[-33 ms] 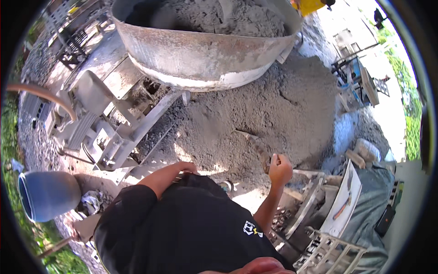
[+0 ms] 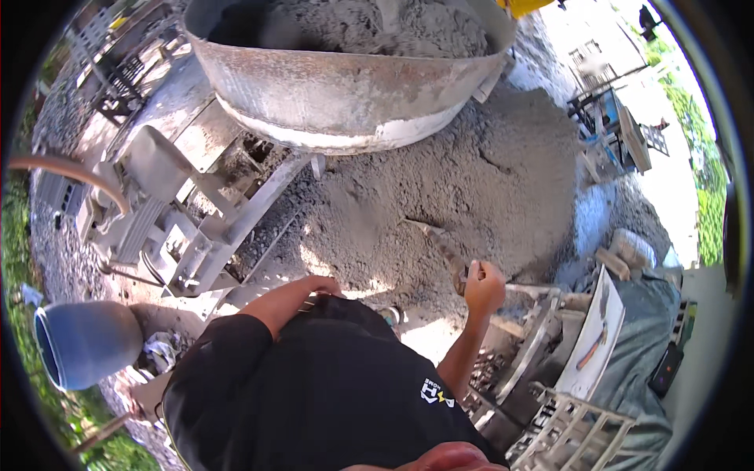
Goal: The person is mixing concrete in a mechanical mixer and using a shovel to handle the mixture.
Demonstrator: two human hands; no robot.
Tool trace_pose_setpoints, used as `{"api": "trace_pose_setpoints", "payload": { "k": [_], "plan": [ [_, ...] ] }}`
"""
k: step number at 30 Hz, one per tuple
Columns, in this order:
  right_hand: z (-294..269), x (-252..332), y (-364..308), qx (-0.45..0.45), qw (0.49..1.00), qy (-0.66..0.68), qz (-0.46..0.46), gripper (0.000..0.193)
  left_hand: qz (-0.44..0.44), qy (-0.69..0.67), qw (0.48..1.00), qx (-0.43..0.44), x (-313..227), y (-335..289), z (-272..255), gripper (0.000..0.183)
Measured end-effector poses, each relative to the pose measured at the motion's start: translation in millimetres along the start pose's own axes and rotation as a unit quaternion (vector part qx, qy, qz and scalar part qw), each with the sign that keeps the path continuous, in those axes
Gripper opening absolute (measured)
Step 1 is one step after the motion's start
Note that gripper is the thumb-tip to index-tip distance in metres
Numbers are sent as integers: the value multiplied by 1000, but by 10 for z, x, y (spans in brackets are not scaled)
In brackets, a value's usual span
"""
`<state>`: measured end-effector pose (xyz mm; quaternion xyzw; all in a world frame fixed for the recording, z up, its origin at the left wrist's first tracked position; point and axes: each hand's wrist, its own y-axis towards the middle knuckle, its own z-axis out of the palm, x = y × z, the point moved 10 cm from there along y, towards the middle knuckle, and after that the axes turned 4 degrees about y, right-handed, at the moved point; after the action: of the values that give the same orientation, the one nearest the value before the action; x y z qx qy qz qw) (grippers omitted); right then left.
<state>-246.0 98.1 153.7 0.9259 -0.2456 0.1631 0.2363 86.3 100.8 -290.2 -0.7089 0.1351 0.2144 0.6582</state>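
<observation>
In my right hand (image 2: pixel 484 287) is the upper end of a mottled brown, stick-like tool (image 2: pixel 449 255), with my fingers closed round it. Away from me and to the left it slants down, and its pale narrow far end lies at the grey sandy mix (image 2: pixel 503 188) heaped on the ground. What kind of tool it is cannot be made out. My left hand (image 2: pixel 323 286) rests at my waist against my dark clothing, its fingers hidden. Beyond the heap stands a large round metal pan (image 2: pixel 353 98), with more grey mix (image 2: pixel 408 27) inside.
A dusty machine (image 2: pixel 169 212) with a motor stands at left, near a blue barrel (image 2: pixel 90 341). By my right arm are a metal frame (image 2: pixel 530 345), a white board (image 2: pixel 585 369) carrying a hammer-like tool (image 2: pixel 593 351), a plastic crate (image 2: pixel 573 432) and a green tarp (image 2: pixel 644 337).
</observation>
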Motion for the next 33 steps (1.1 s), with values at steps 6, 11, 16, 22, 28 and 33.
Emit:
{"api": "trace_pose_setpoints", "payload": {
  "k": [6, 11, 16, 22, 28, 33],
  "plan": [
    [-20, -27, -60, -14, 999, 19, 38, 14, -114, -26, 993, 17, 194, -42, -145, 40],
    [-70, -123, 19, -31, 998, 32, 52, 15, -56, 143, 987, 43, 302, -53, -270, 39],
    [-73, -21, 193, -45, 996, 44, 58, 18, -125, 31, 991, -24, 1012, 162, -360, 40],
    [-105, -47, 206, -50, 994, 56, 77, 17, -167, -59, 976, 129, 1170, 122, -211, 49],
    [-90, -160, 247, -40, 995, 5, 95, 19, -144, 66, 978, 137, 622, -172, -310, 37],
    [-145, -183, 233, -60, 994, 4, 91, 21, -94, 214, 970, 61, 158, -382, -582, 34]
  ]
}}
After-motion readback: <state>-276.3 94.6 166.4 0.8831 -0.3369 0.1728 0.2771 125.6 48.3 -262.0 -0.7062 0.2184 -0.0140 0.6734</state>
